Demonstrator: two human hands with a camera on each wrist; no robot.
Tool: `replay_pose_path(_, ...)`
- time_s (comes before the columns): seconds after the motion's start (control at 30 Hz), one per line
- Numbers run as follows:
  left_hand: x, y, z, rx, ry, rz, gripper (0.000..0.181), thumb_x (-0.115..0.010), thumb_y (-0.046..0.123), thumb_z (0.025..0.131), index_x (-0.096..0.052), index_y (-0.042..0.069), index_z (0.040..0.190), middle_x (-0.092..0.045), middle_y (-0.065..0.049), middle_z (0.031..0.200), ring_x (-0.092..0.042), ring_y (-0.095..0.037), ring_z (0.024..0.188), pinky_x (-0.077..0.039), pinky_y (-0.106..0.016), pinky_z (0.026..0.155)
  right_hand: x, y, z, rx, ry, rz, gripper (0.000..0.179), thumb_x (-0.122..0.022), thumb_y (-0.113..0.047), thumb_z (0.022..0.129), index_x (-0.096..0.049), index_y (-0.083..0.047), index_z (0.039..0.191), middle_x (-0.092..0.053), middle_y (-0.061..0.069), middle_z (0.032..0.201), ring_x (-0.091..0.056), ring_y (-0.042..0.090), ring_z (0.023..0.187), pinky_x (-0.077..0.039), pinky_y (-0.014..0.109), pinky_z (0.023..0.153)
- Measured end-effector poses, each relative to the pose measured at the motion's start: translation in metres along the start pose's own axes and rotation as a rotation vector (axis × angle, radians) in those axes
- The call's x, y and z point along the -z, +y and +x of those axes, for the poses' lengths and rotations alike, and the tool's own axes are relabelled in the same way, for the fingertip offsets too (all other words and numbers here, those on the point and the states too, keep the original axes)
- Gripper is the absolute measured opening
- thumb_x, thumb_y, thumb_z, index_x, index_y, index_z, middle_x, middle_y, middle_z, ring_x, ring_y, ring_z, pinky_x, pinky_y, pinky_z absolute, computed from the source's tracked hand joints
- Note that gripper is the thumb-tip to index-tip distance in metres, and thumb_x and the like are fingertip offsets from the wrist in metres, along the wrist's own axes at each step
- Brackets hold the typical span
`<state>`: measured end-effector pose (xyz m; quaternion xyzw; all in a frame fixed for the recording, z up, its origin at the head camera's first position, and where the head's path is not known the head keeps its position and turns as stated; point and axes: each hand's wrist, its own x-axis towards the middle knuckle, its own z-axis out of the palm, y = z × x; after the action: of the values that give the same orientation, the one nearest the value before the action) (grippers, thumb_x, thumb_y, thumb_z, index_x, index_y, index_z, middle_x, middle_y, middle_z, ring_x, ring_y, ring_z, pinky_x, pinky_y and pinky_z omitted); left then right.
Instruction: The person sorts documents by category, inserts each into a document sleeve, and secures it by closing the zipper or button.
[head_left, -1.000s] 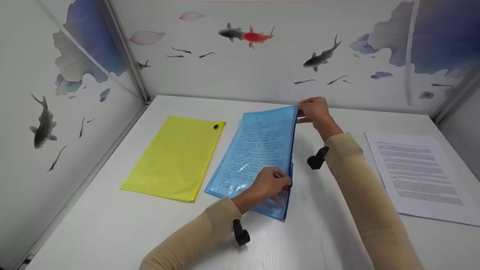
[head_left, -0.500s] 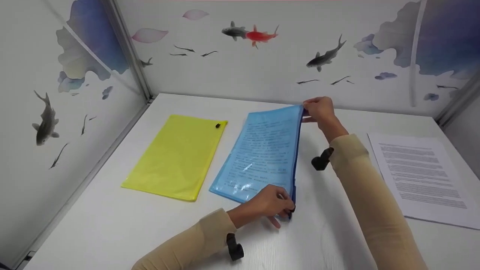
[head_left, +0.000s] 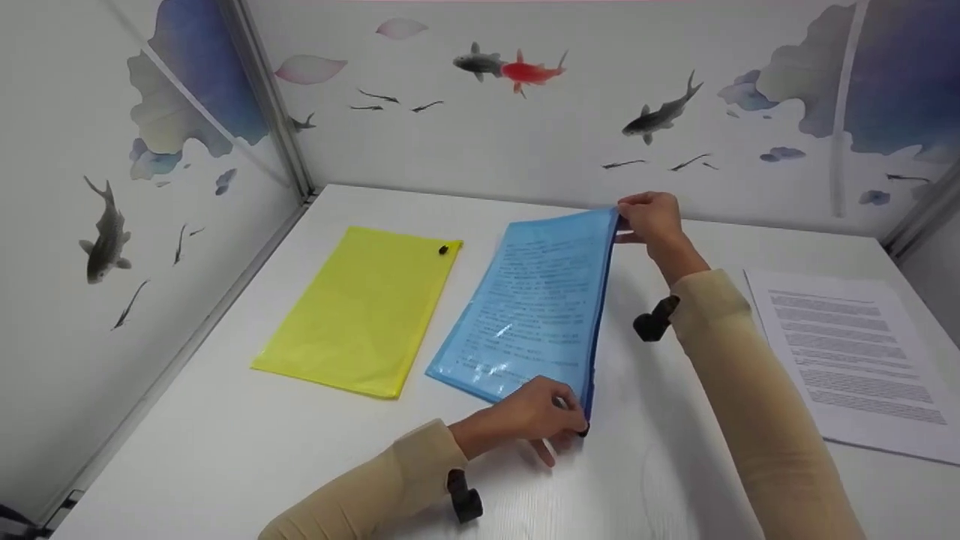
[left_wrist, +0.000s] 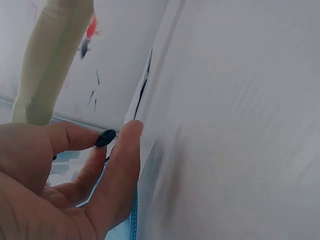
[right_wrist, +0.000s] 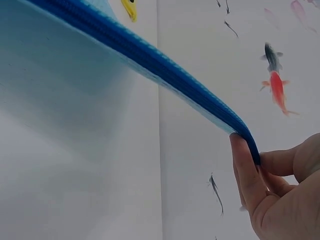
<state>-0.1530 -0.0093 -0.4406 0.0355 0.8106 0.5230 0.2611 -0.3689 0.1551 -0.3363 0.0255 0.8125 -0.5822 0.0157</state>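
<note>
A translucent blue zip folder (head_left: pixel 532 300) with a printed sheet inside slants across the middle of the table, its right edge raised. At its far right corner my right hand (head_left: pixel 651 225) pinches the edge between thumb and fingers. The dark blue zipper (right_wrist: pixel 165 70) runs toward that grip in the right wrist view. My left hand (head_left: pixel 536 416) is at the near right corner, thumb and forefinger pinching the black zipper pull (left_wrist: pixel 105 138). Its other fingers extend beside the folder's edge. Along most of its length, the zipped edge looks closed.
To the left lies a yellow zip folder (head_left: pixel 360 311) with a black pull at its far right corner. A stack of printed paper (head_left: pixel 855 352) rests on the right of the white table (head_left: pixel 180 450). Walls painted with fish stand behind and at the left.
My left hand has slid toward me along the folder's right edge, from its lower part to the near corner, with the zipper pull. My right hand keeps its hold on the far corner.
</note>
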Motion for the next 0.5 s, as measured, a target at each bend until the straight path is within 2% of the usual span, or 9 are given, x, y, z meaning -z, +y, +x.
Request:
replay_pose_path(0.17, 0.0006, -0.0003, -0.0036, -0.018, -0.034, 0.023, 0.004, -0.064, 0.016, 0.083, -0.064, 0.013, 0.08, -0.069, -0.004, 0.077, -0.065, -0.02, 0.063, -0.054, -0.035, 0.045, 0.0, -0.0047, -0.0005, 0.004, -0.001, -0.004, 0.032, -0.048, -0.018, 0.095, -0.05, -0.002, 0.123, -0.056, 0.013, 0.112, -0.063, 0.022, 0.095, -0.056, 0.029, 0.075)
replay_pose_path(0.37, -0.0064, -0.006, -0.005, -0.081, -0.075, 0.015, 0.005, -0.064, 0.015, 0.082, -0.065, 0.013, 0.078, -0.069, -0.008, 0.074, -0.065, -0.02, 0.063, -0.055, -0.037, 0.048, -0.0042, -0.0045, 0.0006, 0.008, -0.007, -0.002, 0.033, -0.046, -0.017, 0.095, -0.05, -0.002, 0.124, -0.056, 0.012, 0.111, -0.063, 0.021, 0.094, -0.056, 0.03, 0.076)
replay_pose_path(0.5, -0.0079, -0.0083, -0.0058, -0.09, -0.085, 0.013, 0.005, -0.064, 0.015, 0.082, -0.065, 0.013, 0.078, -0.068, -0.008, 0.072, -0.064, -0.019, 0.061, -0.055, -0.037, 0.048, -0.0053, -0.0038, 0.001, 0.013, -0.01, 0.001, 0.032, -0.046, -0.019, 0.095, -0.051, -0.003, 0.123, -0.055, 0.011, 0.111, -0.063, 0.021, 0.094, -0.056, 0.032, 0.078)
